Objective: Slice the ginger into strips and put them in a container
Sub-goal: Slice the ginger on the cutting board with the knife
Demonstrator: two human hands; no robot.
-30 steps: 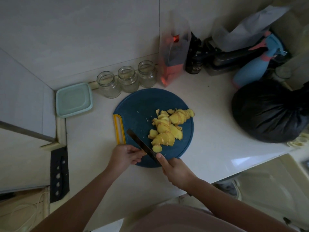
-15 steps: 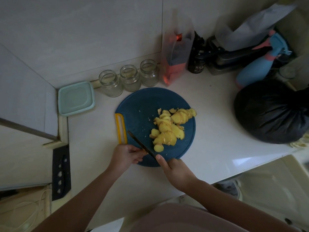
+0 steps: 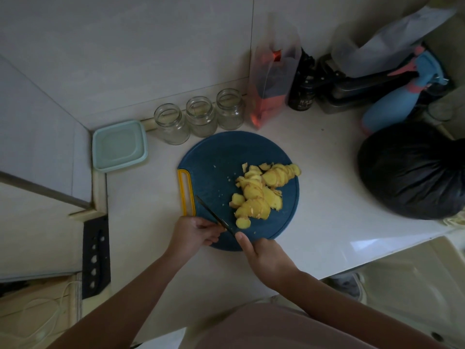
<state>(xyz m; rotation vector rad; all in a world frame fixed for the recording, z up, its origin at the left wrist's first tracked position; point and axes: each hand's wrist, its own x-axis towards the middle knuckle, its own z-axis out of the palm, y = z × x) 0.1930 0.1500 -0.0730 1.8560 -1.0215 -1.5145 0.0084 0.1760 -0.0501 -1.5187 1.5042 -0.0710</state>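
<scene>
Three glass jars [image 3: 201, 117] by wall, tied black bag [image 3: 407, 172] right, blue spray bottle [image 3: 392, 109]

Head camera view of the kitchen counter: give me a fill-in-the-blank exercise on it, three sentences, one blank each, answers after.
The yellow ginger slices lie on a round blue cutting board whose handle is ____.
____ clear glass jars stand behind the board.
The pale green square plastic container sits to the ____ of the jars.
Answers: yellow; three; left.

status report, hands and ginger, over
Right hand grips dark thin knife; left hand pinches its blade. Yellow ginger slices piled on round blue cutting board, not yet strips. Nothing blocks the slices.
</scene>
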